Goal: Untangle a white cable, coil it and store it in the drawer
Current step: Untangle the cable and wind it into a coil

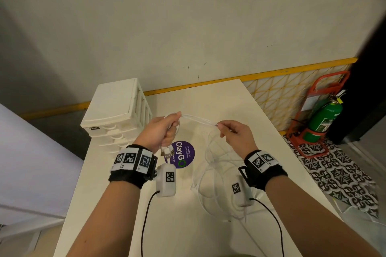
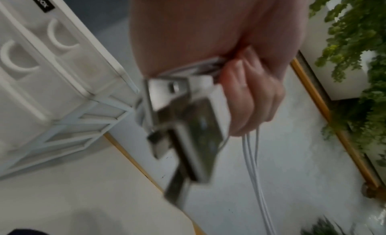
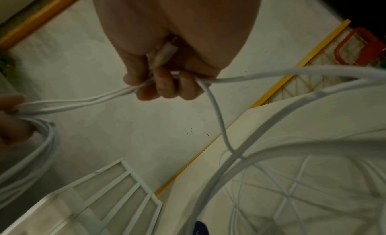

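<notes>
White cable (image 1: pixel 198 120) is strung between your hands above the table (image 1: pixel 208 100), several strands side by side. Your left hand (image 1: pixel 160 131) is fisted round a bundle of loops with the plug ends (image 1: pixel 167 153) dangling under it, probably the coil anchor. Your right hand (image 1: pixel 234 133) pinches the strands, likely feeding slack. The rest lies in loose overlapping loops (image 1: pixel 219 173) on the table under your right wrist, not yet untangled. The drawer unit (image 1: pixel 117 110) sits at the far-left corner, drawers shut, close to your left hand. There's open tabletop ahead. The right table edge is near, so keep the loops from sliding off.
</notes>
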Available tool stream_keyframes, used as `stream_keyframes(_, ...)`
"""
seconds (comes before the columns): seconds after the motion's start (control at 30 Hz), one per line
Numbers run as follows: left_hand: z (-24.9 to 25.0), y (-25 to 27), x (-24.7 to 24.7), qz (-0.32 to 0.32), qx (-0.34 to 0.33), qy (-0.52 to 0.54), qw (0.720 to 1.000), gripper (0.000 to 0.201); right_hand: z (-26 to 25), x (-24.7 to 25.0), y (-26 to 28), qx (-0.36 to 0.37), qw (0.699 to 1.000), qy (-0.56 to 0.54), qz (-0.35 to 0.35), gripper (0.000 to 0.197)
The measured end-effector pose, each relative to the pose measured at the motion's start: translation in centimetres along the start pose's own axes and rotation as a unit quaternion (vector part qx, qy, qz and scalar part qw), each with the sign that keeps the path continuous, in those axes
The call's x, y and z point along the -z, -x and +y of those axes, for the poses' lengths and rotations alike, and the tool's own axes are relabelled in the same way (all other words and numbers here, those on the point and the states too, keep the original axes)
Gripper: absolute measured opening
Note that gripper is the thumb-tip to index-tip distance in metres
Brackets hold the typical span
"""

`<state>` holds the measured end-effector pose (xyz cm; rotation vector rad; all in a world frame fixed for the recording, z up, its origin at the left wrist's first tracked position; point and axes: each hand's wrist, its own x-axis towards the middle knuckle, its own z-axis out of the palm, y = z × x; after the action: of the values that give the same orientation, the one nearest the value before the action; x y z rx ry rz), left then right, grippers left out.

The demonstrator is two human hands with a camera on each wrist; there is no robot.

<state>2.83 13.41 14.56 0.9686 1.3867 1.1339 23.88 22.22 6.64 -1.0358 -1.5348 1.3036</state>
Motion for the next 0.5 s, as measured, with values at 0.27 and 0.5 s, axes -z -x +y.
stream_keyframes(0.27,0.2,0.6,-1.7,-0.138,0.013,-0.003,0.990,0.036,0.9,-0.6,-0.3,-0.109,0.994,-0.008,-0.031,0.013)
stream_keyframes(0.5,0.2,0.0,-1.5,-0.144,-0.008,0.092,0.985,0.037,0.4,-0.5,0.0,-0.188,0.976,-0.028,-0.106,0.028)
